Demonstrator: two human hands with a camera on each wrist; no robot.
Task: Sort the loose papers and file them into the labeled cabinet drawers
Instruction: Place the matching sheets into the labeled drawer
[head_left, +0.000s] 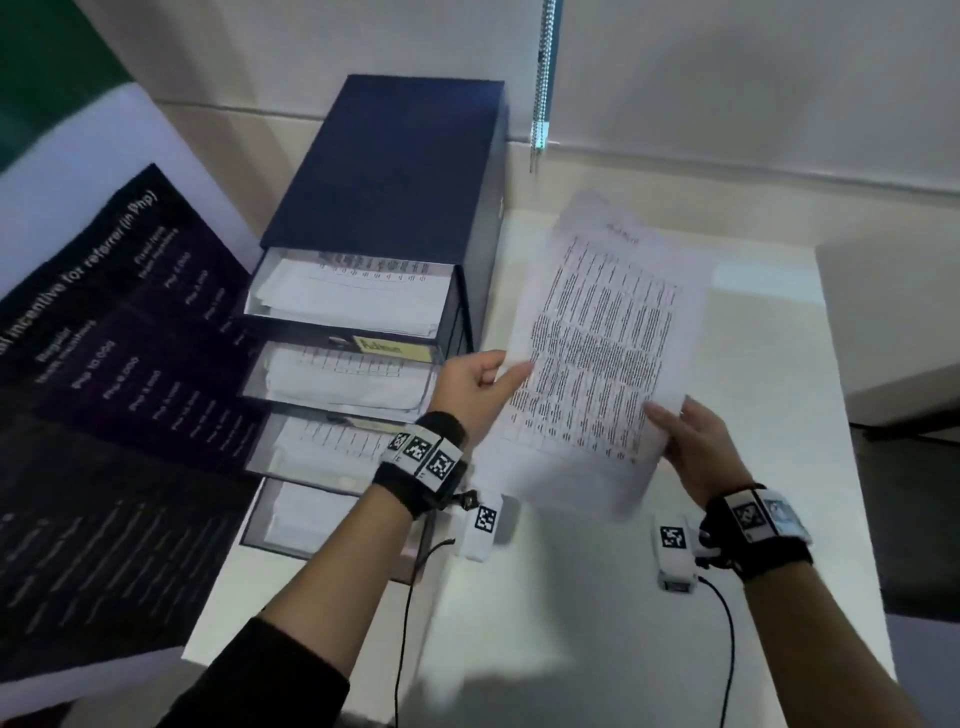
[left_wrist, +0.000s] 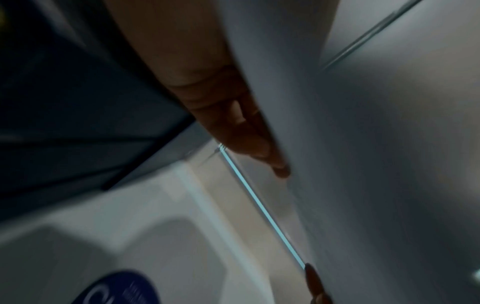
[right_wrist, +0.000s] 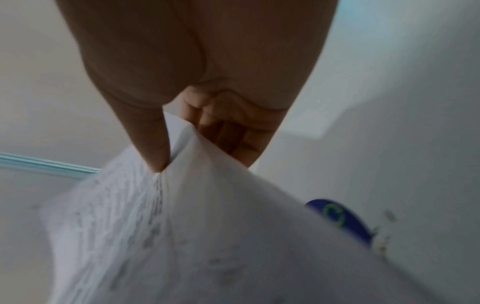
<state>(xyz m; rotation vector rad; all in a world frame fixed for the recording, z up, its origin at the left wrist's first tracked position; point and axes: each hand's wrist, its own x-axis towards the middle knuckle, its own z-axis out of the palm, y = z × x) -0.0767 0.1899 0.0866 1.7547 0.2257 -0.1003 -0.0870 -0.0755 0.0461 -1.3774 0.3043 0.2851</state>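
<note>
Dark poster (head_left: 119, 374) beside white table (head_left: 753, 467)

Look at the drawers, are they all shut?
No, the cabinet drawers are pulled open with white papers lying inside them, while both hands hold a printed sheet beside them.

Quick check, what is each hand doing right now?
Left hand: pinches the left edge of the printed sheet, thumb on top.
Right hand: pinches the same sheet's lower right corner.

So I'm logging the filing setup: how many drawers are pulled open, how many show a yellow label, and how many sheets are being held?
Open drawers: 4
Yellow labels: 1
Printed sheets held: 1, gripped by left hand and right hand
Total: 6
</note>
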